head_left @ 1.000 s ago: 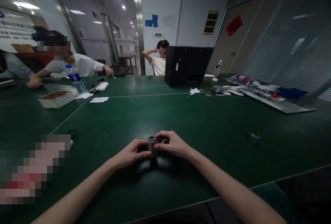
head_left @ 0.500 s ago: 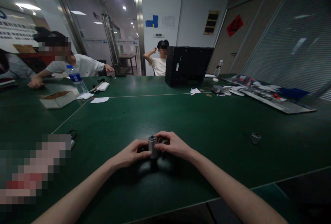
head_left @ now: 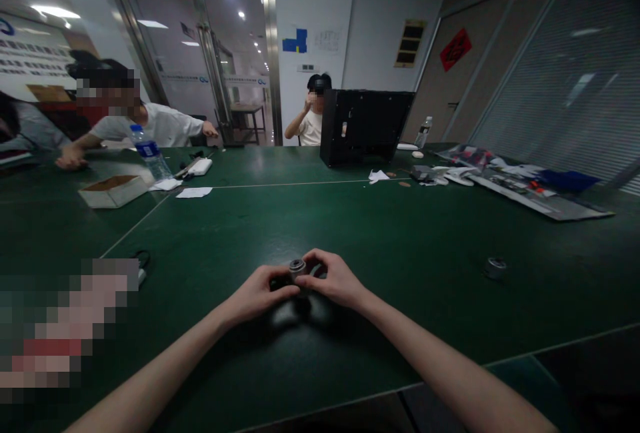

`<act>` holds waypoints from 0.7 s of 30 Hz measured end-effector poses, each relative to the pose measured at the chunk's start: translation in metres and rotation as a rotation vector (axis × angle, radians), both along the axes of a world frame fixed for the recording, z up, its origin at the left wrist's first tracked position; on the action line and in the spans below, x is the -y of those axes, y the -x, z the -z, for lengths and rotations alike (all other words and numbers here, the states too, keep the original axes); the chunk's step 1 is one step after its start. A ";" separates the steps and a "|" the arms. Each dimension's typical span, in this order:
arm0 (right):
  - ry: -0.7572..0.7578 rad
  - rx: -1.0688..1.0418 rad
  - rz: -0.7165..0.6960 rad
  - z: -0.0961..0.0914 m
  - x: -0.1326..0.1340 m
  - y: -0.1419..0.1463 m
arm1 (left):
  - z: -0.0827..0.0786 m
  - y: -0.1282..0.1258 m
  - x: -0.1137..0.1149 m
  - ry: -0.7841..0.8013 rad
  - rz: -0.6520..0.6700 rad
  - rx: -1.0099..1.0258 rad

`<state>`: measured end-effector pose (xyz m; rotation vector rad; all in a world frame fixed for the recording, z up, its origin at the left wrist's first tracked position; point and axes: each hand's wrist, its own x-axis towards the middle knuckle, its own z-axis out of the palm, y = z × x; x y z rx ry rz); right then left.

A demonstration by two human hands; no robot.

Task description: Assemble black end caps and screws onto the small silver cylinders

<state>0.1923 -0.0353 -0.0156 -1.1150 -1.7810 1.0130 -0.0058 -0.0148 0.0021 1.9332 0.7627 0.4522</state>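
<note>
A small grey metal cylinder [head_left: 297, 268] is held between my two hands over the green table, its ringed round end tipped toward me. On its left side, my left hand [head_left: 263, 290] grips with bent fingers, the thumb crossing low in front. My right hand [head_left: 333, 280] pinches it from the right, thumb on the front and index finger curled behind. The fingers cover much of the lower body, and I cannot tell whether it touches the table. Farther right, a second short grey metal piece [head_left: 495, 267] stands on the table.
Across the green table [head_left: 300, 220] are a black box-shaped device [head_left: 367, 126], a water bottle [head_left: 147, 153], an open carton [head_left: 114, 192] and white paper scraps [head_left: 194, 192]. A cluttered board [head_left: 545, 196] lies at right. Two people [head_left: 155, 124] sit at the far side.
The cylinder has tilted, so its round end faces me more and less of its side shows. Both hands shifted slightly with it. The person behind the black device moved a hand toward the face.
</note>
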 end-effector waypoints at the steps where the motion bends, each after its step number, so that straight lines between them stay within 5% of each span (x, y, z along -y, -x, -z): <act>1: -0.007 0.005 0.007 0.001 0.001 0.001 | -0.001 -0.001 0.001 0.001 -0.011 -0.003; 21: 0.184 -0.172 -0.103 -0.003 0.000 -0.003 | 0.000 0.011 -0.002 0.376 0.013 0.177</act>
